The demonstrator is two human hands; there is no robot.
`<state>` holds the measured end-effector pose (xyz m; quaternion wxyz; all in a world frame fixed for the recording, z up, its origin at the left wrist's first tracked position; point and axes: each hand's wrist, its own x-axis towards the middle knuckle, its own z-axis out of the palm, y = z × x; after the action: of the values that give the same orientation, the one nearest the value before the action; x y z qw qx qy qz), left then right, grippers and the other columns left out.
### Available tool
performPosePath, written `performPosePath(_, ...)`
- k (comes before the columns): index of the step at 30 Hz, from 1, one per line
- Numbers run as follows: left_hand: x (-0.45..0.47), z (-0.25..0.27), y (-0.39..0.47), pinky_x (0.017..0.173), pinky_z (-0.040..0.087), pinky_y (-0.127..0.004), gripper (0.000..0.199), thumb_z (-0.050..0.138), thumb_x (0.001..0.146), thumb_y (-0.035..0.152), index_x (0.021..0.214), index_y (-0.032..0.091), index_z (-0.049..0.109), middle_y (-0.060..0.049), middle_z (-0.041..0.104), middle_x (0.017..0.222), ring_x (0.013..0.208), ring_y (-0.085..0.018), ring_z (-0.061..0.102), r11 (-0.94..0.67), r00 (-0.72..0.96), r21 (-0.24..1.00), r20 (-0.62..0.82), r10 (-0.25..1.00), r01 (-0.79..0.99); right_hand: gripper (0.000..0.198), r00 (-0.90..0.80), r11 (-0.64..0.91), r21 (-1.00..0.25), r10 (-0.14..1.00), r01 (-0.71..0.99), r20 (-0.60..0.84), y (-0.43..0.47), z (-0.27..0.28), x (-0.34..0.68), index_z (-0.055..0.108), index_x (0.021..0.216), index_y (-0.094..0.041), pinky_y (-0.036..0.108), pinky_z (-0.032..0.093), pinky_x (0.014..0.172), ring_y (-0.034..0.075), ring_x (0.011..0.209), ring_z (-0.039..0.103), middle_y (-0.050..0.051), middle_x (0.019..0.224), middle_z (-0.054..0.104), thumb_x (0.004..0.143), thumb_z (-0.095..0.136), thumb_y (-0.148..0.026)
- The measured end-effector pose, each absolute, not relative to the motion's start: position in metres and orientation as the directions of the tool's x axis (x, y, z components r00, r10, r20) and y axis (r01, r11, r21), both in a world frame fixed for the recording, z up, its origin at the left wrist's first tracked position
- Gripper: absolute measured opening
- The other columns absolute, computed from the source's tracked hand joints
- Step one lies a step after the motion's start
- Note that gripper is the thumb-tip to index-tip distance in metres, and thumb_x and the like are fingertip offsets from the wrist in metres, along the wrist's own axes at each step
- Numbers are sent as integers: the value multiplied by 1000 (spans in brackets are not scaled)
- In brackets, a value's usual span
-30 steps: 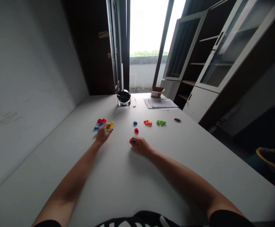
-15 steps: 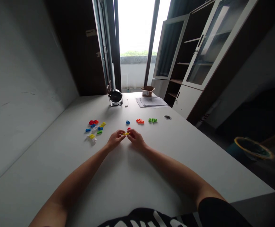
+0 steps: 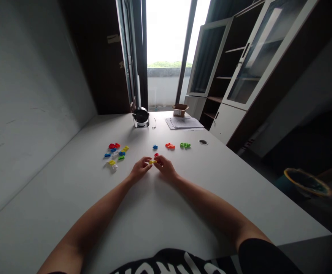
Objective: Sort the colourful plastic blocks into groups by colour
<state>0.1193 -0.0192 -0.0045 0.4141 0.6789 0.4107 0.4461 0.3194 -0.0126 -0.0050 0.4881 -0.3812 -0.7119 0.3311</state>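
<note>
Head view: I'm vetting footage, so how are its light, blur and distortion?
Head view: window burnt white, backlighting the table, shadows falling toward the camera; head view: yellow-rimmed container blurred; head view: held yellow piece too small for detail; head view: cabinet slanting, apparently wide-angle distortion.

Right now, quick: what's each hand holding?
Left hand: closed, pinching one end of a small yellow piece.
Right hand: closed, pinching the other end of that yellow piece.
</note>
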Motion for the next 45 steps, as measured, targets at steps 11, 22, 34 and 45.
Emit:
performPosePath(11, 114, 0, -14, 72, 53, -31, 36, 64, 91, 46, 103, 13, 71, -9, 73, 93, 75, -17, 67, -236, 320, 967, 193, 928, 102, 7, -307, 662, -681, 749, 313, 587, -24, 2, 316, 62, 94, -22, 28, 52, 68, 15, 77, 62, 4, 94, 67, 94, 56, -24)
performPosePath(22, 116, -2, -17, 76, 54, -32, 29, 67, 87, 36, 106, 14, 68, -9, 73, 101, 79, -17, 68, -242, 275, 969, 221, 936, 47, 18, -339, 653, -681, 756, 331, 560, -21, -3, 315, 63, 103, -22, 27, 53, 68, 15, 75, 63, 3, 92, 69, 86, 62, -19)
performPosePath(34, 118, 1, -20, 76, 54, -30, 32, 70, 81, 32, 109, 16, 68, -10, 72, 109, 81, -16, 68, -251, 237, 965, 227, 945, 79, 10, -359, 636, -618, 772, 462, 525, -24, 4, 322, 65, 99, -24, 29, 51, 70, 16, 73, 61, 3, 95, 70, 92, 58, -26)
performPosePath(45, 108, -2, -14, 74, 54, -31, 27, 61, 85, 33, 104, 18, 72, -8, 73, 104, 85, -20, 70, -240, 169, 926, 197, 966, 293, 11, 13, 294, -576, 883, 763, 469, 30, 1, 391, 63, 95, -21, 29, 45, 72, 18, 73, 61, 3, 86, 69, 85, 60, -25)
